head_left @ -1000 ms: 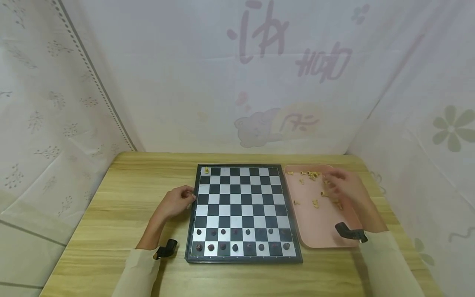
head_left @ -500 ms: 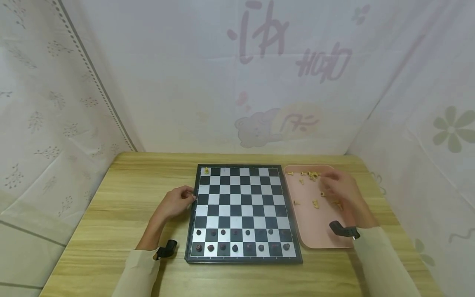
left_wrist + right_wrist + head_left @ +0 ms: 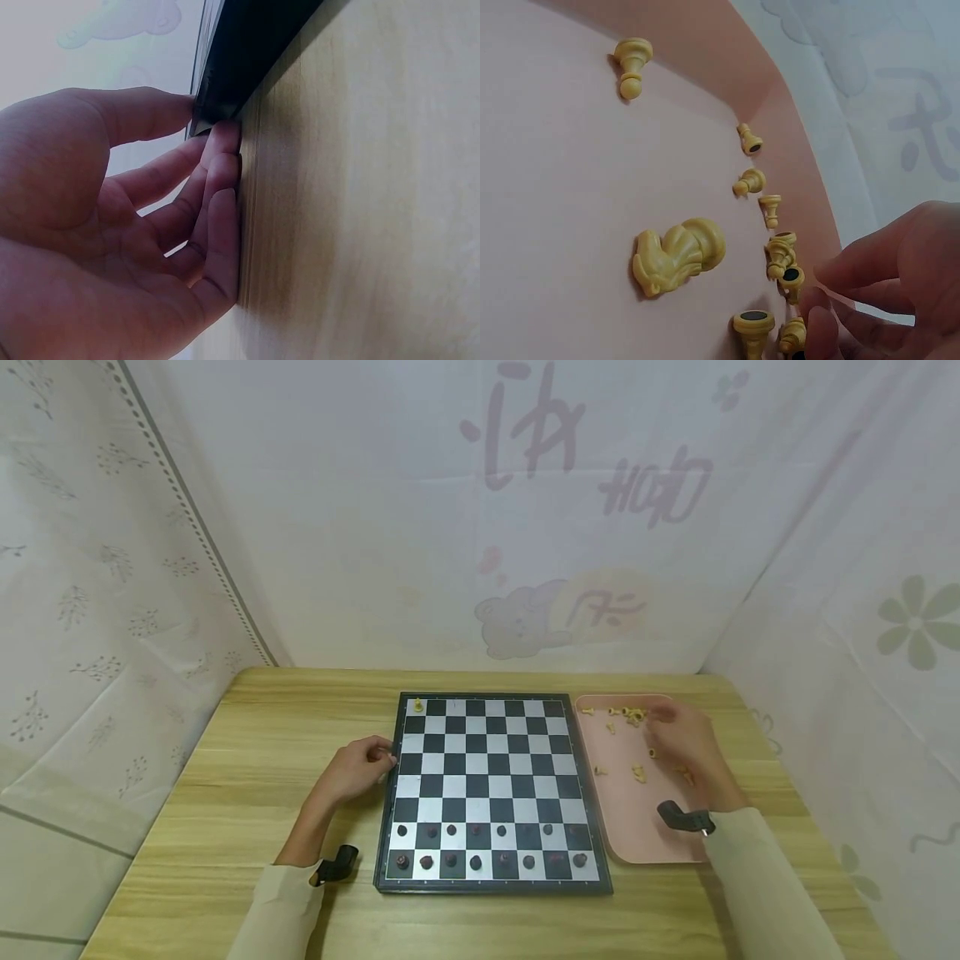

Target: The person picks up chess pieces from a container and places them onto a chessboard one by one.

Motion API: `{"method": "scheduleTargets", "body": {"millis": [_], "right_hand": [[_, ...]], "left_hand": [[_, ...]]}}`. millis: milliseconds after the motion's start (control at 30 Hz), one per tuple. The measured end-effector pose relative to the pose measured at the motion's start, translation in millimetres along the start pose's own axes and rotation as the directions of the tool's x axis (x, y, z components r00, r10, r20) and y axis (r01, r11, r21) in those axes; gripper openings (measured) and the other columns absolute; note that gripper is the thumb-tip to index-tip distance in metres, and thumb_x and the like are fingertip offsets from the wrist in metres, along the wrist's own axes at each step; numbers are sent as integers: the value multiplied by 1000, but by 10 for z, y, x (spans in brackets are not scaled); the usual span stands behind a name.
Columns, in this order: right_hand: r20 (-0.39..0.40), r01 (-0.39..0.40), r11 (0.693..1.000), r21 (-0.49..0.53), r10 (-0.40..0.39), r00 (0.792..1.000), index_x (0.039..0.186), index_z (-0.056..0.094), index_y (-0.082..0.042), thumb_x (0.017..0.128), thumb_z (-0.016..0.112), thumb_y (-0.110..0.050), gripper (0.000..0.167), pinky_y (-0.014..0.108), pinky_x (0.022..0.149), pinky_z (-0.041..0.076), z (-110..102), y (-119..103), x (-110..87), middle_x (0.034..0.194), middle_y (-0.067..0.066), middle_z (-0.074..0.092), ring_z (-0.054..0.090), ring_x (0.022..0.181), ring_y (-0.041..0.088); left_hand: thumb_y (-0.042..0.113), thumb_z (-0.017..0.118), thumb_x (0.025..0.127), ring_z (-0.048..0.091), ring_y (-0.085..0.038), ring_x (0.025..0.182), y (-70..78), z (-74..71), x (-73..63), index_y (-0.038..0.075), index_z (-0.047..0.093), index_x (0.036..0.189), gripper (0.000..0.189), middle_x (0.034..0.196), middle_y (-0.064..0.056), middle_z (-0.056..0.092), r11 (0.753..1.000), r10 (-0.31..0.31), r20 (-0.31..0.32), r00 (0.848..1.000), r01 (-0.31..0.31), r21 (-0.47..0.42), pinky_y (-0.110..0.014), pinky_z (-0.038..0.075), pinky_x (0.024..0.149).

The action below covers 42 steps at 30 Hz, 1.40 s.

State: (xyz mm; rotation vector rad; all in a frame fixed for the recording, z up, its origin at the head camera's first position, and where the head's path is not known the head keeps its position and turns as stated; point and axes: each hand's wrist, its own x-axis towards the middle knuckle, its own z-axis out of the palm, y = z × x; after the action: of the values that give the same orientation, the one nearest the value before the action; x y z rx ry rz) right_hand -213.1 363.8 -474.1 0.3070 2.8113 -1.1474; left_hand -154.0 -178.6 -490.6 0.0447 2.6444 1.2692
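My left hand [image 3: 363,768] rests at the left side of the chessboard [image 3: 487,764]. In the left wrist view, thumb and fingers pinch the board's dark edge [image 3: 232,67], with the lower fingers against the wooden table. My right hand [image 3: 686,735] is over the far right part of the pink tray [image 3: 637,827]. Its fingertips are beside a cluster of cream chess pieces [image 3: 781,259] along the tray wall; no piece shows between them. A cream knight [image 3: 679,255] and a cream pawn [image 3: 632,67] lie on their sides in the tray.
One yellowish chess piece [image 3: 417,704] stands on the board's far left corner square. Dark chess pieces [image 3: 475,862] fill the two near rows. The wooden table [image 3: 285,718] extends left of the board, with a white cloth wall [image 3: 360,568] behind it.
My right hand has shifted slightly left over the tray, toward the piece cluster, and its forearm has moved left too. A piece near its fingers has turned slightly. My left hand has stayed put.
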Motion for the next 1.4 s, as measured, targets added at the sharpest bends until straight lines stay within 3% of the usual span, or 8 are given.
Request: {"method": "scheduleTargets", "body": {"millis": [267, 467, 667, 867, 1100, 1400], "right_hand": [[-48, 57, 991, -122, -63, 997, 148, 62, 5, 103, 58, -18, 50, 46, 82, 55, 38, 6, 56, 144, 34, 61, 60, 116, 47], [-137, 4, 989, -146, -24, 990, 128, 69, 7, 100, 60, -21, 41, 38, 69, 54, 117, 18, 147, 125, 30, 68, 64, 104, 43], [-160, -5, 991, -136, -17, 987, 116, 72, 7, 102, 63, -25, 36, 33, 59, 51, 185, -19, 196, 110, 25, 71, 66, 88, 35], [-164, 62, 981, -184, -93, 982, 114, 75, 8, 105, 63, -24, 35, 35, 64, 49, 206, -28, 214, 110, 26, 74, 67, 88, 36], [-165, 91, 981, -173, -120, 979, 107, 77, 3, 99, 67, -18, 25, 36, 65, 48, 229, 28, 230, 113, 24, 74, 66, 89, 35], [-141, 121, 978, -169, -146, 979, 112, 76, 3, 98, 75, -20, 27, 40, 73, 50, 211, 52, 214, 117, 25, 74, 66, 98, 40]], "left_hand": [[15, 68, 104, 60, -20, 77, -8, 2, 12, -5, 71, 129, 32, 96, -8, 73, 1000, 2, -3, 1000, -2, 2, -34, 45, 66], [15, 68, 104, 60, -21, 78, -9, 8, 12, -5, 72, 129, 32, 97, -8, 73, 1000, -1, -4, 1000, 1, 2, -34, 46, 66], [14, 68, 104, 62, -21, 80, -26, 10, 18, -5, 72, 128, 31, 97, -8, 74, 1000, 6, -5, 1000, -6, 4, -35, 46, 68], [13, 68, 104, 62, -22, 81, -53, 10, 35, -5, 73, 127, 29, 97, -8, 74, 1000, 16, -11, 1000, -16, 13, -35, 47, 69], [15, 68, 104, 63, -21, 82, -42, 18, 36, -5, 73, 127, 30, 97, -6, 75, 999, 27, -8, 1000, -27, 18, -35, 48, 70], [15, 68, 104, 64, -23, 85, -37, 9, 25, -4, 73, 127, 30, 98, -8, 75, 999, 19, -13, 1000, -19, 32, -36, 48, 72]]}}
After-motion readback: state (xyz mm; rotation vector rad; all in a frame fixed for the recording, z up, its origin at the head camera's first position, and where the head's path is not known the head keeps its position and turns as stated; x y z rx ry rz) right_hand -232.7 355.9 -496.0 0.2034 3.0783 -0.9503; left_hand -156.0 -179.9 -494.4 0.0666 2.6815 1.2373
